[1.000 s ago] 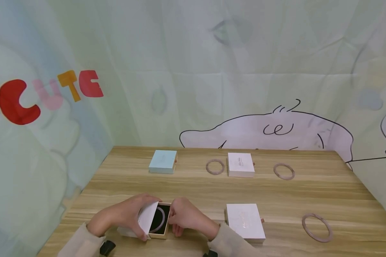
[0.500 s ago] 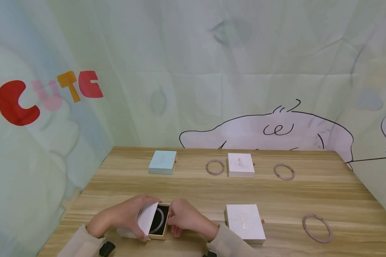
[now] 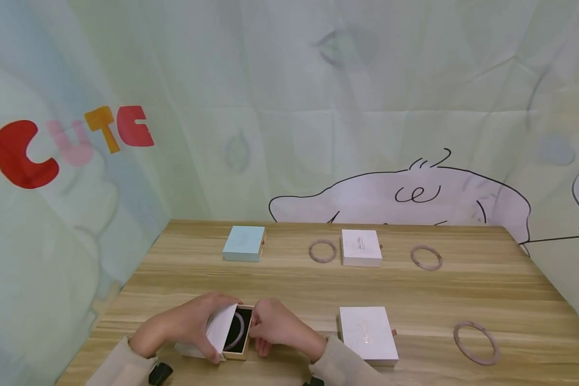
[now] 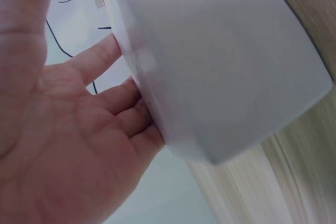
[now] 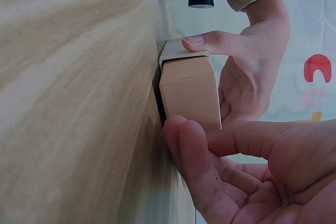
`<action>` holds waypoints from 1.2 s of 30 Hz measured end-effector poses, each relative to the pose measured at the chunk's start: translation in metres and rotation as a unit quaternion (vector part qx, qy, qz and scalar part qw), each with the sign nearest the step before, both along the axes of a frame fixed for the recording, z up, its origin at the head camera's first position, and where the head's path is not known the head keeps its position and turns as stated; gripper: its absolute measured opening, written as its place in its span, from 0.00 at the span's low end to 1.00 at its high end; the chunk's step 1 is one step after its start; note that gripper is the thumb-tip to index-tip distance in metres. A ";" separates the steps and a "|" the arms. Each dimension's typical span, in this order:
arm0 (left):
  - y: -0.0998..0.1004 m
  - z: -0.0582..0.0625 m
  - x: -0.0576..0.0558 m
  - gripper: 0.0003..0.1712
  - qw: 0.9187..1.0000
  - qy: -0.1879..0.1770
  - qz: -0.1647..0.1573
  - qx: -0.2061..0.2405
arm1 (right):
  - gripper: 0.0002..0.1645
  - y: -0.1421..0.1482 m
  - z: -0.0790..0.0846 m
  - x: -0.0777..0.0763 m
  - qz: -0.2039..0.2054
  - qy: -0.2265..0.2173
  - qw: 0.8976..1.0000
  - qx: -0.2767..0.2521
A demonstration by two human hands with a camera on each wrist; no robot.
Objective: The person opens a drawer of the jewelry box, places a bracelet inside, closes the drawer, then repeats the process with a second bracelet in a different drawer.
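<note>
A white slide-out jewelry box [image 3: 220, 331] stands on the table, its drawer [image 3: 236, 355] part way out of the sleeve to the right. On the drawer's black lining lies a pale purple bangle [image 3: 241, 327], its left part covered by the sleeve. My left hand [image 3: 197, 321] grips the white sleeve, thumb at the near side and fingers at the far side; the left wrist view shows its palm [image 4: 79, 114] beside the sleeve. With fingers bent, my right hand [image 3: 281, 325] holds the drawer's right end. In the right wrist view its fingertips overlap the tan drawer front [image 5: 189, 100].
A light blue box [image 3: 244, 243] and a white box [image 3: 361, 246] stand at the back. A larger white box [image 3: 368, 332] is right of my right forearm. Loose bangles lie at back middle [image 3: 322, 251], back right [image 3: 426, 257] and front right [image 3: 476, 342].
The drawer has slid slightly left into the sleeve, with my right hand moving along at its end. Less of the bangle shows. My left hand stays on the sleeve.
</note>
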State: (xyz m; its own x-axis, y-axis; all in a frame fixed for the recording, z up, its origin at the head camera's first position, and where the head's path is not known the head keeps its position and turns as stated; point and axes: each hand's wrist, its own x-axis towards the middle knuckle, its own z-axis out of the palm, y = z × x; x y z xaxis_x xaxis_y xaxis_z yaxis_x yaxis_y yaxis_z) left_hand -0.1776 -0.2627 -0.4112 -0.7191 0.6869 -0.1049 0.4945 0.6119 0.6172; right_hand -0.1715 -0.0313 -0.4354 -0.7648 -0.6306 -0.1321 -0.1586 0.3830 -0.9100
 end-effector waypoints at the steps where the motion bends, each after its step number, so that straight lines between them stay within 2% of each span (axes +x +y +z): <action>1: 0.000 0.000 0.000 0.57 1.000 0.000 0.000 0.000 | 0.17 0.000 0.000 0.000 0.000 -0.002 1.000 -0.002; 14: -0.001 -0.001 0.000 0.55 1.000 -0.008 -0.001 0.007 | 0.15 -0.004 -0.004 -0.002 0.007 -0.001 1.000 -0.017; 23: 0.001 0.000 0.000 0.55 1.000 -0.011 0.003 0.007 | 0.14 -0.006 -0.003 -0.002 0.002 -0.018 0.999 -0.029; 36: 0.001 0.002 0.002 0.55 1.000 -0.008 0.002 0.003 | 0.14 -0.008 -0.001 -0.001 0.006 -0.010 1.000 -0.028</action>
State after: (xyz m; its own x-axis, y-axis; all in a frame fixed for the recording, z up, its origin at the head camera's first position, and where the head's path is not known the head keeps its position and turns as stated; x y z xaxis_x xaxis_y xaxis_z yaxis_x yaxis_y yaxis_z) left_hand -0.1757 -0.2615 -0.4093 -0.7201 0.6847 -0.1126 0.4819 0.6102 0.6288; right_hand -0.1722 -0.0392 -0.4365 -0.7549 -0.6464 -0.1109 -0.1444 0.3288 -0.9333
